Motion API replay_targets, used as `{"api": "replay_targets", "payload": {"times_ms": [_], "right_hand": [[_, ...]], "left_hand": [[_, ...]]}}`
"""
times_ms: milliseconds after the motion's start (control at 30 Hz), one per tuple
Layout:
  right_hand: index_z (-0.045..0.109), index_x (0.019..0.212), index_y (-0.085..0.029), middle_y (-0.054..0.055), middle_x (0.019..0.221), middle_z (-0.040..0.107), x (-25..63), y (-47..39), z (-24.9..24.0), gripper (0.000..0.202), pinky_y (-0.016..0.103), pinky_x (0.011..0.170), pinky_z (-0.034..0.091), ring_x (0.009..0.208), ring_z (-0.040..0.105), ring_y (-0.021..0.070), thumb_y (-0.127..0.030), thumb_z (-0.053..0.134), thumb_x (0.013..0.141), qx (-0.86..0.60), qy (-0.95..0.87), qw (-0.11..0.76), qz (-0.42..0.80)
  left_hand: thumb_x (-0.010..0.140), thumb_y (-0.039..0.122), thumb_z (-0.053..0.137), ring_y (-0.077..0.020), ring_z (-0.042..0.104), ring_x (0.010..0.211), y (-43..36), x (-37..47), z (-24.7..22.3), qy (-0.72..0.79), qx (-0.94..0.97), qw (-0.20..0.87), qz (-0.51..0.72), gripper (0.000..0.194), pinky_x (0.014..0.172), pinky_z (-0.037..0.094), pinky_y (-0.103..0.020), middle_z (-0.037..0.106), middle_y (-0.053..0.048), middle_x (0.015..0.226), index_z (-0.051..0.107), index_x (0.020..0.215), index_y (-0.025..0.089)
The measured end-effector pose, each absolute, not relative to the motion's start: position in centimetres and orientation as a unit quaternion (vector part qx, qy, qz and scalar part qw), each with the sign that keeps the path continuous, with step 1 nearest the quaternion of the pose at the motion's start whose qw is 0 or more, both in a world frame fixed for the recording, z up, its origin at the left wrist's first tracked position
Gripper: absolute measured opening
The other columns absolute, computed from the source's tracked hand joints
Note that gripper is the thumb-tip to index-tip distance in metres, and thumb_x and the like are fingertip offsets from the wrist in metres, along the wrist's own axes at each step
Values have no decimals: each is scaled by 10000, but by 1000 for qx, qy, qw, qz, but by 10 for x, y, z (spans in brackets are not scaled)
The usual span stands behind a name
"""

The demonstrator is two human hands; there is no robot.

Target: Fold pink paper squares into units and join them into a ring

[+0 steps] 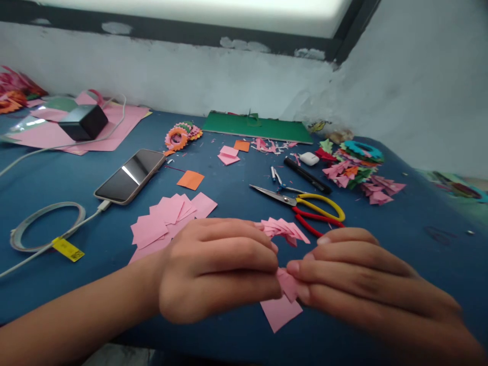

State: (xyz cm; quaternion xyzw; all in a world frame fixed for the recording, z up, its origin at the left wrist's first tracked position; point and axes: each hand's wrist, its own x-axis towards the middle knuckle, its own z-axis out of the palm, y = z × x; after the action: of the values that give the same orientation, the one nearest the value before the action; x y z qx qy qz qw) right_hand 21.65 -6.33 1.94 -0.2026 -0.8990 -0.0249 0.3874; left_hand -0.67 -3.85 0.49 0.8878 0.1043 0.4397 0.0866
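Observation:
Between both hands is a curved chain of folded pink paper pieces point(284, 230), its pleated end showing above the fingers. My left hand point(224, 269) is closed around the chain's left side, fingers pressed together. From the right, my right hand point(362, 277) pinches the lower part of the same chain with its fingertips. Below the fingers, a flat pink paper square point(281, 314) lies on the blue table point(213, 325). Behind my left wrist, several loose pink squares point(168, 216) are spread in an overlapping pile. How the pieces interlock is hidden by my fingers.
Scissors point(305, 203) with yellow and red handles lie just beyond my hands, near a black pen point(308, 175) and a white case point(309, 158). A phone point(131, 176) on a cable and a tape roll point(48, 226) are left. Folded paper pieces point(356, 165) are piled right.

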Motion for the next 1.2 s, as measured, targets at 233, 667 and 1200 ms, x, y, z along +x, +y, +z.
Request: {"api": "replay_targets", "payload": {"times_ms": [233,667,1200], "right_hand": [[660,757,-195,-5,896,748,218,-60,21,319,208,836,522,828,678,96,-164,406,948,-200,-892,401,-57],[643,1005,-99,65,948,717,209,-55,10,194,282,738,556,903,640,146,-53,584,826,-212,-856,470,20],[618,1013,-54,91,931,705,204,-52,11,184,219,829,544,931,637,113,-36,572,835,-192,-875,442,49]], "left_hand": [[910,137,465,-128,609,959,-24,-10,10,56,892,55,445,216,961,497,-237,699,-25,904,680,908,139],[851,96,574,-115,630,888,-34,-11,23,132,892,78,425,102,859,522,-196,708,-43,855,674,863,112],[937,166,429,-107,612,1003,-35,-9,9,134,872,20,470,220,939,481,-161,704,-10,914,649,959,161]]}}
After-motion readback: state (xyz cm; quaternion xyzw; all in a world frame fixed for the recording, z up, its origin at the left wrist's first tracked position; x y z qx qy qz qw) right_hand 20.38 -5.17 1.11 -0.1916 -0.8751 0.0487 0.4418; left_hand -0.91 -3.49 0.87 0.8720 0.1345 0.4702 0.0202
